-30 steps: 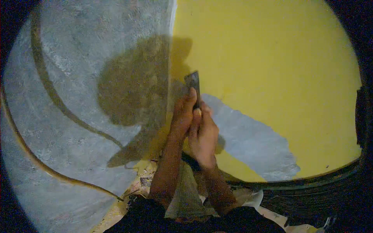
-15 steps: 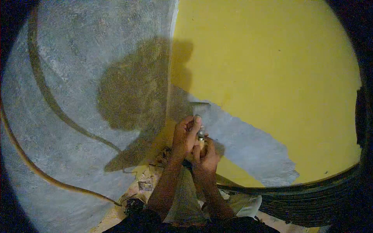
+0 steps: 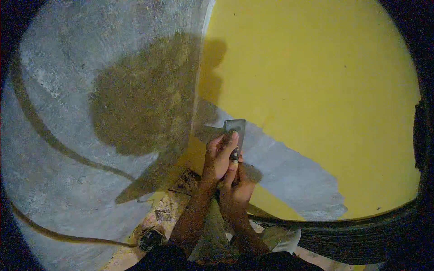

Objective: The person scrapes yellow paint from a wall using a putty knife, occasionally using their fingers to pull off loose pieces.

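Note:
Both hands are together low in the middle, around a scraper-like tool (image 3: 235,128) with a flat, wide metal blade pointing up. My left hand (image 3: 219,159) wraps the tool where blade meets handle, its thumb lying on the blade's lower part. Just below and to the right, my right hand (image 3: 237,186) closes round the light-coloured handle end. Behind the blade lies a bare grey patch (image 3: 298,171) with a ragged edge, bordered by a yellow surface (image 3: 316,90).
A rough grey surface (image 3: 58,90) fills the left, bearing a large shadow. A brown hose or cord (image 3: 68,237) runs to a small dark container (image 3: 151,239) at lower left. A black ribbed band (image 3: 352,241) curves along the lower right.
The blade now shows its flat face more fully. Both hands stay closed on the tool in nearly the same place. The view has shifted slightly, and the shadow and hose appear moved leftward.

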Motion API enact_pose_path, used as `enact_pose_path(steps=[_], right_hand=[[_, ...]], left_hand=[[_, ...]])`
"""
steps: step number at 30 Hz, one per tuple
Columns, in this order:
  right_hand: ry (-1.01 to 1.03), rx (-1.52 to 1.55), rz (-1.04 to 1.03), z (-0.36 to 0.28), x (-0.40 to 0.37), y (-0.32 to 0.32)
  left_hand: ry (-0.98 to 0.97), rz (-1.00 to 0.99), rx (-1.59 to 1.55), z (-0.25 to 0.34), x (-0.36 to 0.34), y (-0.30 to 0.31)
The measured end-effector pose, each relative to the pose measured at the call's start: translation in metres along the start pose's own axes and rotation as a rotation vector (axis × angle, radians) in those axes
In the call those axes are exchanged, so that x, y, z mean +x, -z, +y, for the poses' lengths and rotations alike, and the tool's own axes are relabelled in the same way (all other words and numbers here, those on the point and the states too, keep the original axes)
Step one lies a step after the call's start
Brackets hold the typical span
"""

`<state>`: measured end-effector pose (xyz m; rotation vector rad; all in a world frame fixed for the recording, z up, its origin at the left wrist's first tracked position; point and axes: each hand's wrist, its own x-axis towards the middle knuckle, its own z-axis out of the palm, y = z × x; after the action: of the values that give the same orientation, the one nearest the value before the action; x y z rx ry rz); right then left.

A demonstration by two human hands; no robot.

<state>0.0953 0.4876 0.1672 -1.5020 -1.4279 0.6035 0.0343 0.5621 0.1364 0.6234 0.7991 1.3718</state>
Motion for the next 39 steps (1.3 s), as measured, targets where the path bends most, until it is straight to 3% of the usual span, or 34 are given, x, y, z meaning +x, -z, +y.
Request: enact_pose_path(steps=[4,6,10,12,15,18,19,21,22,24,25,27,31,33,37,39], right_hand=[[0.008,-0.098,0.024,0.013,0.0,-0.003],[0.192,-0.245,0.033,0.049,0.019,-0.008],[0.168,-0.263,-0.036,-0.023,0.033,-0.005],[0.358,-0.051,0.019,-0.025,0.044,-0.011],[0.321,0.003,0.027,0.008,0.034,-0.009],[0.503,-0.23,0.201,0.038,0.019,-0.01],[0.499,-0.236,0.197,0.035,0.012,-0.008],[0.145,-0.235,0.043,0.004,-0.003,0.0],[0.139,-0.236,0.035,0.016,-0.003,-0.003],[0.551,-0.413,0.29,0.05,0.003,-0.011],[0.551,-0.411,0.291,0.056,0.001,-0.011],[0.311,-0.2,0.128,0.058,-0.001,-0.007],[0.091,-0.118,0.018,0.031,0.002,0.007],[0.401,-0.154,0.081,0.034,0.007,0.013],[0.338,-0.229,0.066,0.033,0.008,0.014],[0.456,-0.261,0.123,0.035,0.012,0.014]], left_hand=[[-0.04,0.016,0.026,-0.001,-0.002,-0.001],[-0.125,0.052,0.107,0.004,0.007,-0.004],[-0.018,0.137,-0.133,0.026,0.026,0.006],[-0.159,0.085,0.109,0.049,0.027,0.007],[-0.214,0.078,0.143,0.038,0.009,-0.003],[-0.346,-0.06,0.026,0.005,0.004,0.01],[-0.34,-0.059,0.021,-0.006,0.002,0.016],[-0.69,0.059,0.351,-0.023,-0.004,0.026],[-0.682,0.065,0.352,-0.01,-0.014,0.019],[-0.464,0.163,0.418,0.018,-0.027,0.0],[-0.465,0.163,0.42,0.014,-0.023,0.001],[-0.093,0.086,0.131,-0.001,-0.009,0.004],[-0.142,0.049,0.017,-0.012,0.004,0.001],[-0.112,0.0,-0.07,-0.012,0.005,0.0],[-0.026,0.016,-0.095,-0.001,-0.003,-0.007],[-0.029,0.059,-0.092,-0.002,-0.002,-0.013]])
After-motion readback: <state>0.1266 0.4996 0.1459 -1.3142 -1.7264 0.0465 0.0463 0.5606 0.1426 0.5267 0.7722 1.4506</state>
